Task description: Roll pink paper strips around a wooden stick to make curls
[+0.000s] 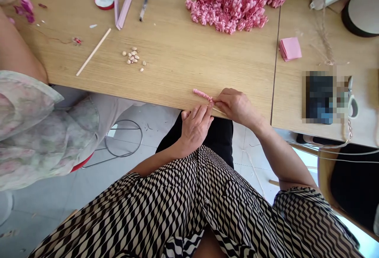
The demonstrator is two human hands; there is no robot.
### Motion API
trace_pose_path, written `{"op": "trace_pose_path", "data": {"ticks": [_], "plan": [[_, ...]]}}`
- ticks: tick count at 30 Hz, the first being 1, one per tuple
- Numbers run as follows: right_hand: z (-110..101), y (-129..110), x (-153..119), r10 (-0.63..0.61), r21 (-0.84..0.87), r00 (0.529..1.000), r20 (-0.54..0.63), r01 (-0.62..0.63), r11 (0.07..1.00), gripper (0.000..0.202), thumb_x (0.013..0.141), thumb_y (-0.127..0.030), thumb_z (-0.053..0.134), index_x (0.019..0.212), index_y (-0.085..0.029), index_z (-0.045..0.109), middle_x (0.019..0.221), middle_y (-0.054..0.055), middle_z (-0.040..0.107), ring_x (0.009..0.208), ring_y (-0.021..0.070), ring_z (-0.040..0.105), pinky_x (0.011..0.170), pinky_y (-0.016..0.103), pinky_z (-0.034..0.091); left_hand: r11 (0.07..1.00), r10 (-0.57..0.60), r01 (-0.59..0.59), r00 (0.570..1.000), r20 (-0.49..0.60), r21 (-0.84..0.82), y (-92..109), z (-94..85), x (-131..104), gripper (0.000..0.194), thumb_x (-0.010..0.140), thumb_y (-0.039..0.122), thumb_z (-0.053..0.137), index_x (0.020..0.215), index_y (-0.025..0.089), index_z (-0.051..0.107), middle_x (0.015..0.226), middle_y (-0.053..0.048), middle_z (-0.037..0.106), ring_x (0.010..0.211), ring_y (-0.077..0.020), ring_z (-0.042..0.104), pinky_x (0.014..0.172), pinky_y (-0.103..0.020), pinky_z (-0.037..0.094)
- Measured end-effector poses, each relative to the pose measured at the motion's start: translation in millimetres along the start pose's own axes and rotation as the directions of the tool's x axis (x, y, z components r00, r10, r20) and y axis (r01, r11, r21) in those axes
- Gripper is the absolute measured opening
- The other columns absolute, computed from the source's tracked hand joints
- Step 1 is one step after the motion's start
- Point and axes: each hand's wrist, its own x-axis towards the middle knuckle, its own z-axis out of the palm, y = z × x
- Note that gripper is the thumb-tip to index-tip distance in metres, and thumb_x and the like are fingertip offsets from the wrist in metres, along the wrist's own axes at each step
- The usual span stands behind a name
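A frilly pink heap (229,3) sits across the table (177,60), pale pellets (134,60) off left, pink squares (290,49) off right; wood grain runs from heap to near edge (142,99). There, the right hand (237,106) pinches a slim, ridged pink coil (202,94); the left hand (195,126) rests close by, whether gripping I can't tell.

Beyond the right hand (237,106), open tabletop (219,58) runs until pink curls (229,5) block it.

Single head-worn view, facing forward and down, fairly near the tabletop (171,55), edges perhaps lens-stretched
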Motion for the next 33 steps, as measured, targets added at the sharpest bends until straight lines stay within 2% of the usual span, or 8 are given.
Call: {"op": "trace_pose_path", "data": {"ticks": [6, 12, 14, 17, 21, 27, 30, 33], "plan": [[3, -4, 0, 0.053, 0.131, 0.993, -0.109, -0.038, 0.991, 0.027, 0.095, -0.032, 0.048, 0.093, -0.018, 0.071, 0.087, 0.006, 0.067, 0.077, 0.0142, 0.059, 0.07, 0.029, 0.044, 1.0, 0.003, -0.003, 1.0, 0.018, 0.002, -1, 0.6, 5, 0.038, 0.1, 0.03, 0.039, 0.133, 0.017, 0.054, 0.118, -0.013, 0.065, 0.109, -0.0262, 0.055, 0.082, -0.04, 0.037], [6, -11, 14, 0.214, -0.017, 0.974, -0.078, -0.216, 0.976, 0.034, 0.089, -0.045, 0.058, 0.075, -0.016, 0.07, 0.072, 0.006, 0.067, 0.064, 0.0136, 0.054, 0.06, 0.029, 0.037, 1.0, -0.01, 0.01, 1.0, 0.027, -0.004, 0, -1.0, 5, 0.037, 0.1, 0.029, 0.041, 0.132, 0.018, 0.054, 0.118, -0.012, 0.065, 0.11, -0.0267, 0.056, 0.083, -0.041, 0.037], [5, -12, 18, 0.249, -0.05, 0.967, -0.052, -0.252, 0.966, 0.031, 0.088, -0.043, 0.06, 0.074, -0.017, 0.07, 0.07, 0.006, 0.067, 0.063, 0.0145, 0.055, 0.06, 0.03, 0.036, 1.0, -0.006, 0.007, 1.0, 0.028, -0.012, 0, -1.6, 5, 0.036, 0.099, 0.027, 0.041, 0.132, 0.017, 0.054, 0.119, -0.012, 0.065, 0.113, -0.027, 0.055, 0.084, -0.041, 0.037], [4, -12, 22, 0.278, -0.082, 0.96, -0.047, -0.281, 0.956, 0.02, 0.087, -0.031, 0.061, 0.076, -0.017, 0.071, 0.074, 0.007, 0.07, 0.067, 0.017, 0.057, 0.062, 0.031, 0.038, 1.0, -0.004, 0.004, 1.0, 0.024, -0.011, 0, -2.5, 6, 0.036, 0.099, 0.026, 0.042, 0.132, 0.017, 0.053, 0.121, -0.012, 0.065, 0.114, -0.0266, 0.055, 0.083, -0.041, 0.036], [4, -10, 19, 0.253, -0.042, 0.964, -0.078, -0.256, 0.966, 0.014, 0.085, -0.021, 0.059, 0.08, -0.016, 0.071, 0.083, 0.009, 0.071, 0.074, 0.0181, 0.06, 0.068, 0.033, 0.042, 1.0, -0.003, 0.003, 1.0, 0.016, -0.003, 1, -4.2, 5, 0.038, 0.099, 0.026, 0.043, 0.135, 0.018, 0.051, 0.12, -0.011, 0.065, 0.112, -0.0261, 0.056, 0.082, -0.04, 0.036], [1, -10, -7, 0.151, 0.053, 0.972, -0.181, -0.144, 0.988, 0.016, 0.089, -0.024, 0.054, 0.087, -0.017, 0.068, 0.085, 0.007, 0.067, 0.075, 0.0161, 0.057, 0.069, 0.031, 0.044, 1.0, -0.019, 0.019, 0.999, 0.045, 0.0, 2, -3.2, 12, 0.039, 0.1, 0.029, 0.04, 0.137, 0.018, 0.049, 0.116, -0.01, 0.065, 0.107, -0.0256, 0.057, 0.081, -0.039, 0.035], [5, -13, -24, 0.111, 0.009, 0.974, -0.2, -0.111, 0.994, 0.017, 0.091, -0.027, 0.053, 0.087, -0.018, 0.067, 0.084, 0.006, 0.065, 0.077, 0.0169, 0.056, 0.071, 0.032, 0.044, 0.999, -0.036, 0.036, 0.998, 0.059, -0.008, 3, -1.6, 15, 0.037, 0.101, 0.031, 0.036, 0.133, 0.019, 0.052, 0.116, -0.01, 0.065, 0.108, -0.0257, 0.056, 0.083, -0.039, 0.036], [11, -17, -37, 0.118, -0.052, 0.965, -0.234, -0.134, 0.99, 0.019, 0.094, -0.029, 0.051, 0.088, -0.019, 0.066, 0.086, 0.007, 0.066, 0.081, 0.0186, 0.056, 0.073, 0.034, 0.045, 0.999, -0.036, 0.036, 0.997, 0.065, -0.009, 3, -2.7, 13, 0.038, 0.101, 0.031, 0.036, 0.135, 0.019, 0.049, 0.119, -0.01, 0.063, 0.11, -0.0256, 0.055, 0.083, -0.039, 0.035]]}}
